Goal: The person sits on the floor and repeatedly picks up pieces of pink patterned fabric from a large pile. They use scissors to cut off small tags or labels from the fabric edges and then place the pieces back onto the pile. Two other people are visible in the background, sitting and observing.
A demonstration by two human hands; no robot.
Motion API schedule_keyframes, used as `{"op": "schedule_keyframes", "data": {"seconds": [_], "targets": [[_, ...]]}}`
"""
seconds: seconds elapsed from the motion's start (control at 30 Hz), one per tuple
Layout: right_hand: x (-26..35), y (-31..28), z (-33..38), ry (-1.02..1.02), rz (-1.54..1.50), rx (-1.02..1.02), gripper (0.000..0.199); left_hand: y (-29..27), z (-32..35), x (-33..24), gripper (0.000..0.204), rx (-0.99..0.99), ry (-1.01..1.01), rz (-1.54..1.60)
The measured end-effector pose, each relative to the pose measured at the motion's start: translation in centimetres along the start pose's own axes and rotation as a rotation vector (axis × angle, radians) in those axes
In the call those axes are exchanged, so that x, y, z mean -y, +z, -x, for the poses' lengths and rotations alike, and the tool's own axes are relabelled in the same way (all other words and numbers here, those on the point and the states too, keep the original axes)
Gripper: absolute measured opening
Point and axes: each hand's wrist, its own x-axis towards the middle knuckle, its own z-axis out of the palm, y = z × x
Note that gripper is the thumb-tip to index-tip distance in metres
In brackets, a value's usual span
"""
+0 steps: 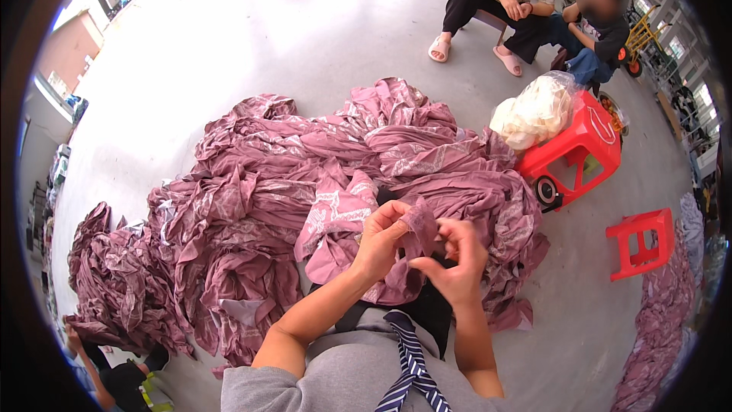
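Observation:
My left hand (380, 238) is closed, pinching the edge of a mauve patterned cloth (422, 230) between thumb and fingers in front of my chest. Part of this cloth hangs below the hand over my lap. My right hand (460, 261) is just to the right of the held edge, its fingers curled and its thumb stretched apart from them. I see nothing clearly gripped in it; the fingertips are slightly blurred. A large heap of the same mauve cloth (282, 145), with pale printed patterns, spreads over the floor in front of me and to the left.
Beyond the heap's right side, a red stool (583, 137) lies by a clear bag of cream material (534, 111). A smaller red stool (642, 244) is farther right, near more mauve cloth (657, 336). Two people sit at the far right; another person's arm (88, 366) reaches the heap at lower left.

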Motion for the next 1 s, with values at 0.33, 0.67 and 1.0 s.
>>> {"op": "schedule_keyframes", "data": {"seconds": [0.33,0.67,1.0], "targets": [[-2.7,-0.8,-0.2,0.377,-0.414,0.072,0.01,0.1,-1.2,-3.1,0.022,0.135,0.542,-1.188],[-4.4,-1.1,-1.0,0.391,-0.463,0.066,0.014,-0.8,-0.9,-1.6,0.016,0.05,-0.266,-0.337],[-1.5,-4.3,-1.8,0.134,0.088,0.206,0.023,-0.5,-0.7,-2.0,0.022,0.124,-0.246,-0.542]]}}
